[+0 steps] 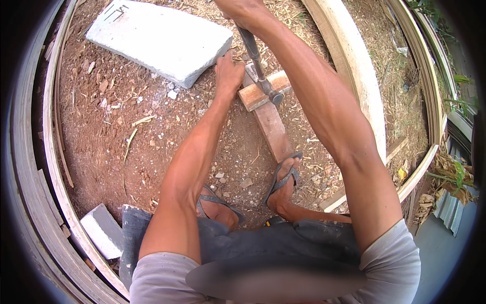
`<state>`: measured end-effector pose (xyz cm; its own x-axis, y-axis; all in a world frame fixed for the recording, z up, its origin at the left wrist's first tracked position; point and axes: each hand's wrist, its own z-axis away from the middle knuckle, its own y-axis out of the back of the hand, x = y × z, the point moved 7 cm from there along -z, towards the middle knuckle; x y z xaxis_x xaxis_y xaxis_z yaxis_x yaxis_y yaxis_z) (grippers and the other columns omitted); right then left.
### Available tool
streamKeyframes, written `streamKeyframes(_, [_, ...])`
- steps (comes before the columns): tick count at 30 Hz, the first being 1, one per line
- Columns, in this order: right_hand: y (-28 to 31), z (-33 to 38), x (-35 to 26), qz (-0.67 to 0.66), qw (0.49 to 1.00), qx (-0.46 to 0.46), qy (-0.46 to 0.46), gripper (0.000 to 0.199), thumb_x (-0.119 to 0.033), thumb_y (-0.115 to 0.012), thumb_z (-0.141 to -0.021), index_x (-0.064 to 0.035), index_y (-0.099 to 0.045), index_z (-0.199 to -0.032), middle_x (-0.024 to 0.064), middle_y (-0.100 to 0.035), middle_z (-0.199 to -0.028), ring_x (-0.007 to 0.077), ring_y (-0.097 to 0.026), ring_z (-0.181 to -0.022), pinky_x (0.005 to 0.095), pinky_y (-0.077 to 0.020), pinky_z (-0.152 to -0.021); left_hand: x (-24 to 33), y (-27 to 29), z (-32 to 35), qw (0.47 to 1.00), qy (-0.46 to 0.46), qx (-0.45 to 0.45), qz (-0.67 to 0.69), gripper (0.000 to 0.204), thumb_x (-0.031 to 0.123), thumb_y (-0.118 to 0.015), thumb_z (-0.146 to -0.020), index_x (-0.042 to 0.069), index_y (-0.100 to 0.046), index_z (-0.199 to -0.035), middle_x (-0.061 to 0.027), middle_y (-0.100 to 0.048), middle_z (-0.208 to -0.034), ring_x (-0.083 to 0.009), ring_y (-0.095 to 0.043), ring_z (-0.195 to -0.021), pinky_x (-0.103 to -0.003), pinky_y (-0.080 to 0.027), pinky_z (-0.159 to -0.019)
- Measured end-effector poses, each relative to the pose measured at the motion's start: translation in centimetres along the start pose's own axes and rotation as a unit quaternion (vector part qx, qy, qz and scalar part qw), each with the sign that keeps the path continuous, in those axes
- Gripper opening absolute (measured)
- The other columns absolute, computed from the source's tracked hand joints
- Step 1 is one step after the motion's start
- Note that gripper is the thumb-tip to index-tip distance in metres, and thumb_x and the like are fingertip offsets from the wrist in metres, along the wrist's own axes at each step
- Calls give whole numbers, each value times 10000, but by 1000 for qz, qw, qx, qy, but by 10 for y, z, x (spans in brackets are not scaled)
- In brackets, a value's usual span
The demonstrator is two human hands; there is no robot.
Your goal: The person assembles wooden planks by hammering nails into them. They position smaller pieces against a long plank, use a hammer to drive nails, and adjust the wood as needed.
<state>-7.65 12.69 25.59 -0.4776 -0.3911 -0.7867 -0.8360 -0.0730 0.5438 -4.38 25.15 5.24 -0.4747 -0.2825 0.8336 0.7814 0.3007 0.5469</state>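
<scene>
At the top of the view, my right hand point(241, 11) is closed round the dark handle of a hammer point(253, 53). The hammer's metal head overlaps a short wooden block point(252, 97) in the picture; I cannot tell whether they touch. That block lies crosswise over a longer reddish-brown plank point(272, 129) on the ground. Left of them, my left hand point(230, 73) is closed beside the plank's far end, its fingers curled. Whatever those fingers hold is hidden. My foot point(285, 185), in a grey flip-flop, is at the plank's near end.
A large white block point(159, 40) with several nails point(115, 11) on top lies at the far left. Another pale block point(104, 232) is at lower left. Long boards point(357, 66) run along both sides. Corrugated sheet point(445, 210) and dry leaves point(448, 180) are at right.
</scene>
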Motion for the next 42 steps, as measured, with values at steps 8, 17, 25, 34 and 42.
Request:
streamKeyframes(8, [5,2,12,-37,998,32,-41,411,-311,-536,-874,70,-671,-801,337,-638,-814,443,-662,-799,496,-504,-724,7,-50,-38,984,-36,-159,66,451,358,-510,-879,-58,-663,-960,-289,-667,-915,-452,-635,-894,-476,-485,-863])
streamKeyframes(17, [1,5,35,-82,988,22,-133,342,-264,-548,-868,38,-634,-732,272,-611,-706,402,-637,-668,466,-516,-638,22,-77,-32,931,-73,-321,156,491,478,-738,-842,8,-680,-971,-120,-656,-926,-224,-628,-912,-416,-530,-782])
streamKeyframes(25, [-14,23,32,-128,979,3,-160,312,-190,-567,-856,-19,-576,-596,152,-571,-493,308,-598,-443,423,-512,-484,17,-78,-39,928,-170,-317,-98,528,431,-701,-866,-14,-595,-603,-76,-507,-636,-236,-485,-645,-416,-375,-609])
streamKeyframes(34, [73,114,-22,-236,965,100,-62,243,-179,-616,-805,-52,-571,-602,135,-559,-517,281,-564,-450,390,-428,-452,31,-83,-35,924,-209,-295,-124,472,431,-677,-869,2,-671,-674,-102,-588,-593,-229,-516,-550,-433,-406,-547])
streamKeyframes(42, [145,224,6,-409,889,205,-36,267,-105,-580,-896,-4,-527,-655,37,-512,-571,121,-436,-511,301,-322,-480,29,-77,-42,942,-132,-267,-157,593,553,-600,-900,-3,-672,-705,-181,-585,-568,-316,-567,-544,-480,-456,-585])
